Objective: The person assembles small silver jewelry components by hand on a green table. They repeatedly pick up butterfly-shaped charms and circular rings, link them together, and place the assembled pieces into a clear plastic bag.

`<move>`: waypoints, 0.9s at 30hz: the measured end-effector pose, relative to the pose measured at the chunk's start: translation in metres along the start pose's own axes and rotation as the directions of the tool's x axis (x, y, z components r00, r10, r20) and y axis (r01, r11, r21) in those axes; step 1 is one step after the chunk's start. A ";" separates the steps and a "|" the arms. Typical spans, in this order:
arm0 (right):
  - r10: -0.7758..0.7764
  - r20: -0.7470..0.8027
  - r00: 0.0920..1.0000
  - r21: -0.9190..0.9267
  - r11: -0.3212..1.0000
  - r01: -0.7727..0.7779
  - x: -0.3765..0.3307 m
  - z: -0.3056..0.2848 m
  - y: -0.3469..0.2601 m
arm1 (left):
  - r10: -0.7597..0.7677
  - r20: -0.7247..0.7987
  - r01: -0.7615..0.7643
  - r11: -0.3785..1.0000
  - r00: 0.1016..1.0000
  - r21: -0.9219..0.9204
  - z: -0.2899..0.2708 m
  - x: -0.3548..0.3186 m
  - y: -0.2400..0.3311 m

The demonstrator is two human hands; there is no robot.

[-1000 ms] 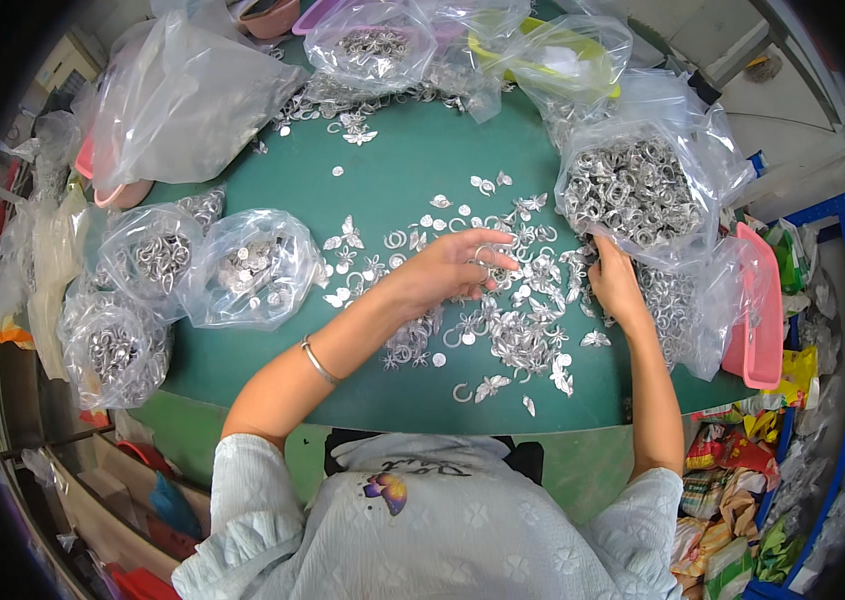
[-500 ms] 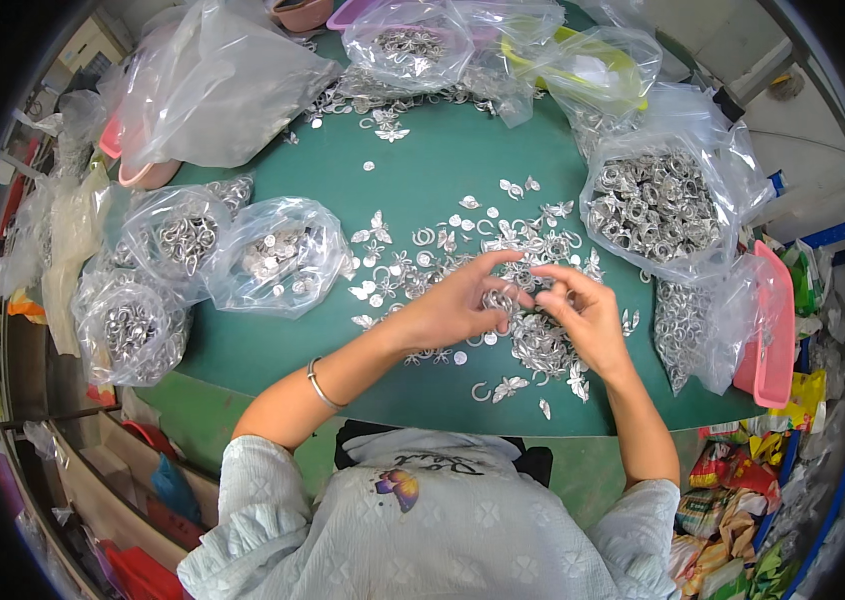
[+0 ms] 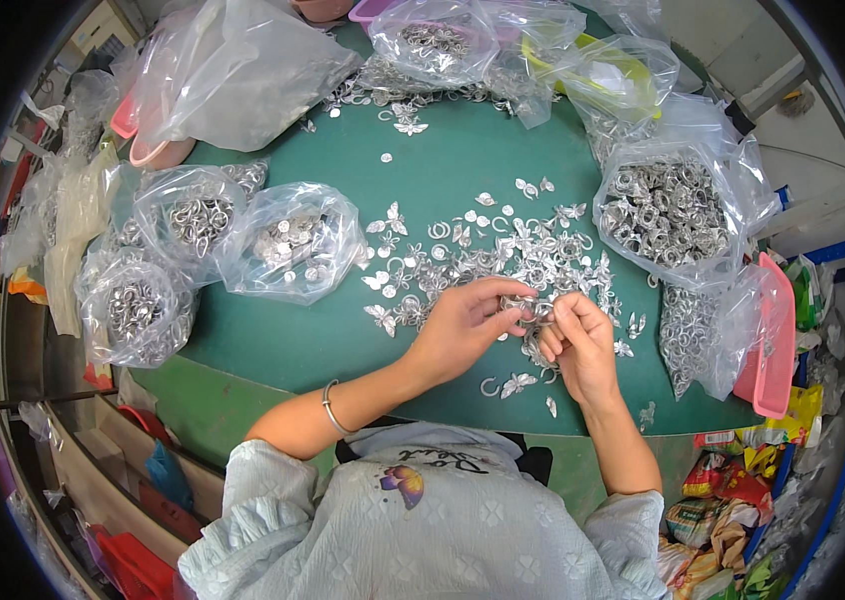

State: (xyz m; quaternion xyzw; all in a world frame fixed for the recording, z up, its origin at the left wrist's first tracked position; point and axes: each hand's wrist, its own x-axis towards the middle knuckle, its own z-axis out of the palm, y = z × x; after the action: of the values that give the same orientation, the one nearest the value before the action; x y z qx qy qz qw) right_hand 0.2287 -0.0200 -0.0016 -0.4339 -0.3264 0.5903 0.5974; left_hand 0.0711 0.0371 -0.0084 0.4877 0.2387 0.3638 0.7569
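Hands meet over green table point(image 3: 463, 170): left hand point(image 3: 463, 325) and right hand point(image 3: 578, 345) both pinch one small silver piece point(image 3: 533, 312), above scattered butterfly charms and rings point(image 3: 483, 255). Advice: grip by fingertips only, keep piece low over pile, align before pressing.

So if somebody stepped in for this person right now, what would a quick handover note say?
Left hand and right hand: together over the green table, pinching small silver pieces between the fingertips; exactly what they grip is too small to tell.
Loose pile of silver rings and butterfly charms lies just beyond the hands.
Filled clear bags: three at left, a big one at right.
Many loose pieces remain on the table.
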 end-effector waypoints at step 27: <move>-0.464 0.150 0.873 -0.778 0.489 0.394 -0.012 0.013 0.014 | 0.090 -0.175 0.007 0.872 0.980 0.490 0.008 -0.021 0.004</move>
State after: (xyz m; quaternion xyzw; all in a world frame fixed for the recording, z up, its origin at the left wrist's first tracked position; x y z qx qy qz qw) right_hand 0.2097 -0.0314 -0.0071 -0.5791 -0.6251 0.1994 0.4839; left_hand 0.0626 0.0169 -0.0014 0.6304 0.3842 0.3533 0.5746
